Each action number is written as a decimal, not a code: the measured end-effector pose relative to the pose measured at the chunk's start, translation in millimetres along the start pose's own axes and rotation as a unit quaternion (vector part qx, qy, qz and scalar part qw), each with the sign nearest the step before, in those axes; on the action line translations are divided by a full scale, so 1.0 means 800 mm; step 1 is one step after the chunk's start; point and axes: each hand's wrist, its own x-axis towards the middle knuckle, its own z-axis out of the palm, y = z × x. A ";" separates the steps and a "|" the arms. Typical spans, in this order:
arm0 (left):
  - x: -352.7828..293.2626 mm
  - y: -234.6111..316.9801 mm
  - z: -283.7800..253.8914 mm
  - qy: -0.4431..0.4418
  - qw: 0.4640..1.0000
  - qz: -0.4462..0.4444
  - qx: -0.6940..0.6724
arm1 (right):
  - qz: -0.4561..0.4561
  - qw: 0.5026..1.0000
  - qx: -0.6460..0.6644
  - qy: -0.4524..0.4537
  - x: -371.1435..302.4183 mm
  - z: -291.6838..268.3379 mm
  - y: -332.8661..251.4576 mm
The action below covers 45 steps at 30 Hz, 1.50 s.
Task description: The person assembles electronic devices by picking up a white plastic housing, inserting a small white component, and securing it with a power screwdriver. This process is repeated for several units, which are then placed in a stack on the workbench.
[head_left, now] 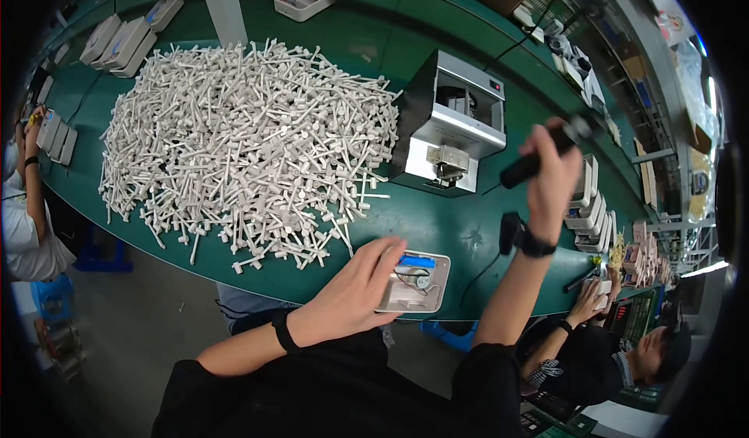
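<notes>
My left hand (351, 294) grips a shallow white plastic housing (441, 282) by its left side, at the near edge of the green table. Inside the housing lie a blue cylindrical battery (418, 262) and, below it, a small round metal part (422, 280) with dark wires. Raised over the table to the right, my right hand (551, 177) is wrapped round a black electric screwdriver (521, 171). Its thin bit points down and left, beside a silver-and-black screw feeder (449, 130); motion smears the tool's rear end.
A big heap of white plastic stick-shaped parts (250, 141) covers the table's left and middle. More white housings stand far left (129, 44), at the back (304, 1) and at right (591, 219). A co-worker (585, 352) handles a white part at right; another person (31, 212) works far left.
</notes>
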 end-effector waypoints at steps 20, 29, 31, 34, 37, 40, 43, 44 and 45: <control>-0.016 -0.020 0.013 0.050 0.996 -0.030 -0.062 | -0.157 0.946 0.268 -0.098 -0.178 0.093 -0.102; -0.011 -0.015 0.014 0.057 0.995 -0.043 -0.071 | -0.150 0.955 0.196 -0.166 -0.224 0.102 -0.079; -0.010 -0.014 0.013 0.049 0.995 -0.043 -0.080 | -0.146 0.959 0.187 -0.157 -0.229 0.105 -0.071; -0.012 -0.017 0.012 0.052 0.994 -0.049 -0.081 | -0.136 0.964 0.176 -0.146 -0.231 0.113 -0.057; -0.016 -0.016 0.016 0.056 0.993 -0.059 -0.087 | -0.122 0.966 0.177 -0.143 -0.233 0.115 -0.049; -0.015 -0.017 0.016 0.054 0.994 -0.046 -0.080 | -0.112 0.969 0.171 -0.140 -0.234 0.115 -0.051; -0.017 -0.021 0.016 0.059 0.994 -0.047 -0.083 | -0.118 0.968 0.168 -0.143 -0.234 0.123 -0.048; -0.015 -0.019 0.016 0.057 0.994 -0.043 -0.080 | -0.127 0.967 0.169 -0.140 -0.234 0.121 -0.046; -0.012 -0.018 0.016 0.056 0.995 -0.039 -0.075 | -0.137 0.966 0.170 -0.138 -0.234 0.120 -0.046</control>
